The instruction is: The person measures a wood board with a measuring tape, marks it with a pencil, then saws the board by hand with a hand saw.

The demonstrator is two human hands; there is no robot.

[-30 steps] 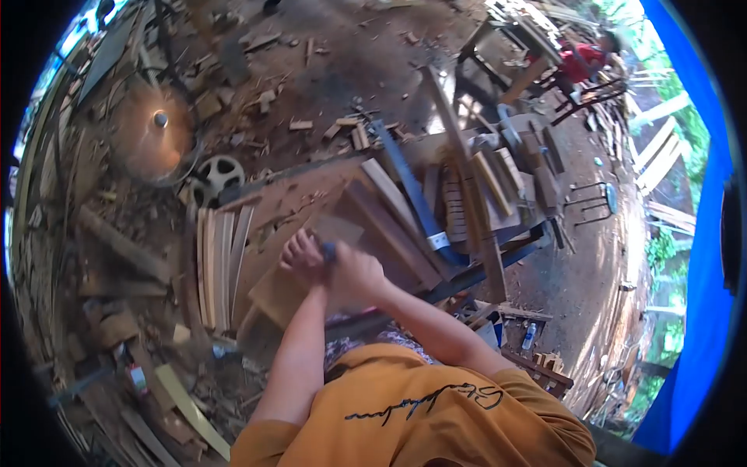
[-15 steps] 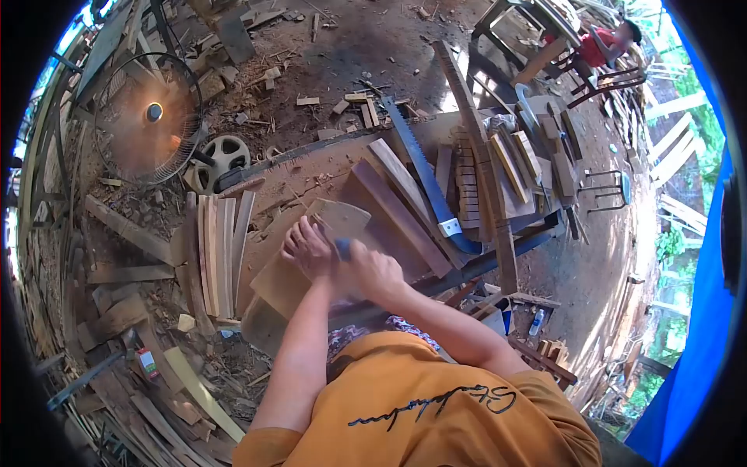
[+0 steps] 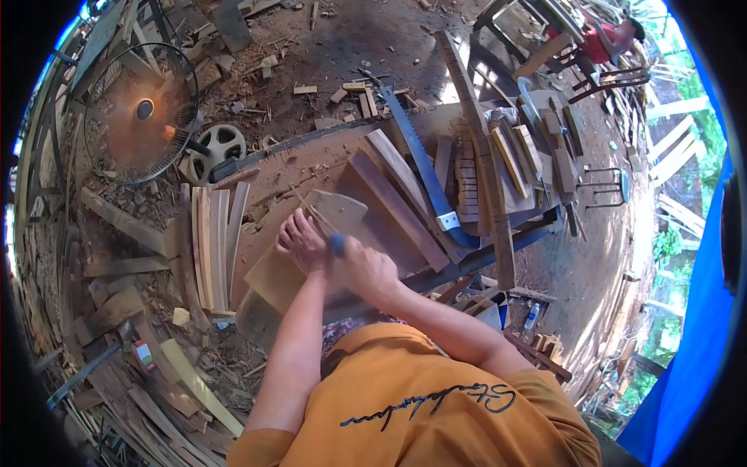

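Note:
My left hand [image 3: 302, 243] presses on a thin wooden strip [image 3: 313, 212] that lies over a flat light board [image 3: 342, 208] on the workbench. Its fingers are bent and close together around the strip. Just to the right, my right hand [image 3: 369, 268] is closed around a tool with a blue part [image 3: 336, 244]; motion blurs the tool, so its kind cannot be made out. A reddish-brown beam [image 3: 397, 208] lies to the right of both hands. Beyond that beam rests a saw [image 3: 426, 167] with a blue blade and a white fitting near its handle.
A spinning fan [image 3: 144, 109] and a grey wheel [image 3: 222, 148] are at the left. Upright wood strips [image 3: 212, 245] lean at the bench's left end. A long plank [image 3: 482, 156] and wood pieces cover the right end. A seated person [image 3: 603, 43] is at the upper right.
The view has shifted slightly. My hands remain close together at the strip, and my right hand with the blue-parted tool has moved a little to the left.

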